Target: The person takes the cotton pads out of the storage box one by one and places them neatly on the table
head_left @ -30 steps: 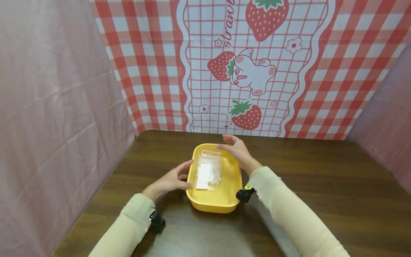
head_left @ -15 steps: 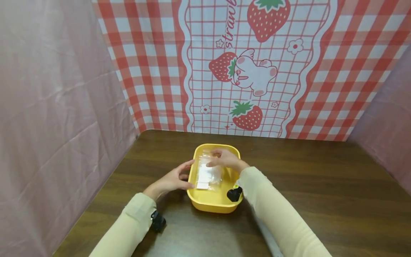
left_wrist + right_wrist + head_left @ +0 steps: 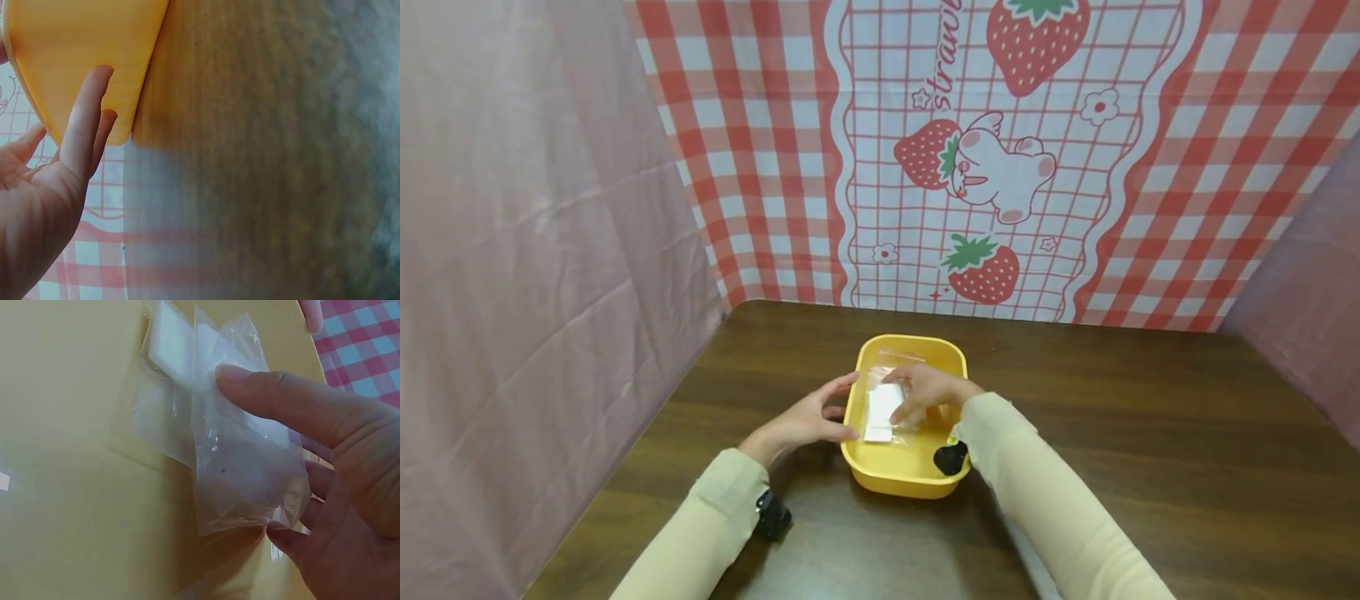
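A yellow rectangular plastic tub [image 3: 910, 483] stands on the dark wooden table, with clear zip bags [image 3: 901, 357] lying inside along its left half. My left hand [image 3: 801, 423] is at the tub's left side, thumb and fingertips at the rim. In the left wrist view its extended fingers [image 3: 81, 131] lie against the outer wall. Inside the tub, my right hand [image 3: 927, 388] pinches a clear zip bag [image 3: 244, 481], thumb on top and fingers underneath. White flat pieces [image 3: 172, 347] show through the plastic.
A strawberry-print checked cloth [image 3: 985, 167] hangs behind the table [image 3: 1112, 417], and pink cloth [image 3: 550, 250] hangs along the left. Black wrist cameras sit at both cuffs; the right one [image 3: 951, 458] overlaps the tub's near right corner.
My right hand has come from above the tub's far right rim down into the tub and now pinches a bag. The left hand has stayed at the left rim.
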Motion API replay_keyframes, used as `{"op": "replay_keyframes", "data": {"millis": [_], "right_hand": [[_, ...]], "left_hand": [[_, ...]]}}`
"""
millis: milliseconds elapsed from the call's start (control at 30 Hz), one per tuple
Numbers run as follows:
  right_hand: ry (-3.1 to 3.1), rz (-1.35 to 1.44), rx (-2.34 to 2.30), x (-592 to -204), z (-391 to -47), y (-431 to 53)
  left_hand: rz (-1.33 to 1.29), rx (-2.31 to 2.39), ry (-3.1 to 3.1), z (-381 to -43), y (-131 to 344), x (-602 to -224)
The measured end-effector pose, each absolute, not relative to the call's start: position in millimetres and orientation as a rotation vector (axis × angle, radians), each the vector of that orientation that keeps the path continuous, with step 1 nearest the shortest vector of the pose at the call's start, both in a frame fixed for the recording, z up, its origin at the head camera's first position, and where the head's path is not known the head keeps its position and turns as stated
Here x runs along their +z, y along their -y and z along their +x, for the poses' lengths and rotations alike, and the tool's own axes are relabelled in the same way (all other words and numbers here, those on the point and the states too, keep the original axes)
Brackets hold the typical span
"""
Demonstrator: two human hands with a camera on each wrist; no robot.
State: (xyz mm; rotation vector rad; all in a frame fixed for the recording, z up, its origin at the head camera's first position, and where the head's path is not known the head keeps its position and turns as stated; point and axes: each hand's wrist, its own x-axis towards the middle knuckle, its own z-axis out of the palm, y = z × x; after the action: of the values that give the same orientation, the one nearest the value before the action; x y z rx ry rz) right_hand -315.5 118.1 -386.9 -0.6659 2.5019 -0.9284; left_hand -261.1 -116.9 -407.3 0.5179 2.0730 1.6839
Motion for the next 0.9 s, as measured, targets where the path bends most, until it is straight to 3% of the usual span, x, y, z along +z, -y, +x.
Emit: {"op": "replay_keyframes", "data": {"millis": [300,900], "right_hand": [[-2.611,-0.844,-0.785,-383,-316,-116],[-2.704,-0.830,-1.014,-363,-314,-117]], "left_hand": [[0.527,1.683,-2.068,-260,115,-406],[0.516,1.663,-2.086,-260,115,-405]]}}
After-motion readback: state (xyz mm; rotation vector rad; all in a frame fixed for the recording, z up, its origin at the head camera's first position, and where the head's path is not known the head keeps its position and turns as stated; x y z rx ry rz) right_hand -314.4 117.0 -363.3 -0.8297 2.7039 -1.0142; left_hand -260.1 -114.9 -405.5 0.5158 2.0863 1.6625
